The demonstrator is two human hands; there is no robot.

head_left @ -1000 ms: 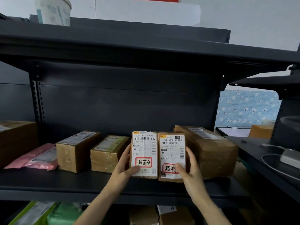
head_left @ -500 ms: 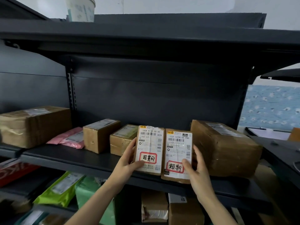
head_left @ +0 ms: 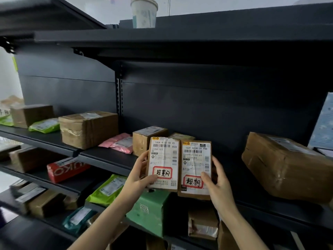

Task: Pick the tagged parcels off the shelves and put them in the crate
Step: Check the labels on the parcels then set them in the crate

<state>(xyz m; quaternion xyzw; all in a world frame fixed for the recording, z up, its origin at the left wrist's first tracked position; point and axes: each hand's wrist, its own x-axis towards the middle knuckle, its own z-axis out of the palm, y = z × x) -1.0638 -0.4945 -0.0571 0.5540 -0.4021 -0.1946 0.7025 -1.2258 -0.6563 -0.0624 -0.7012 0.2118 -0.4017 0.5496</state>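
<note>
Head view. The left hand (head_left: 138,175) grips a small brown cardboard parcel (head_left: 164,159) with a white label and a red-framed handwritten tag. The thumb lies on the front face and the fingers go around the left edge. The right hand (head_left: 219,186) holds a second brown cardboard parcel (head_left: 195,165) of the same kind, with the thumb beside its tag and the fingers behind the right edge. The two parcels are upright, side by side, in front of the edge of the dark metal shelf (head_left: 108,156). Their lower ends hang below this edge, so I judge they are lifted off it.

The crate is not in the view. In my judgement, the picking of these two is done, and carrying them and putting them in is left. Whether other tagged parcels wait I cannot tell, because the other labels are too small to read.

I count two tagged parcels, one in each hand. On the same shelf level there are five untagged brown boxes (head_left: 88,129), among them a large brown cardboard box (head_left: 284,168) at the far right. There is also one pink plastic mailer bag (head_left: 119,142) and one green plastic bag (head_left: 44,124). Further left is blurred.
</note>
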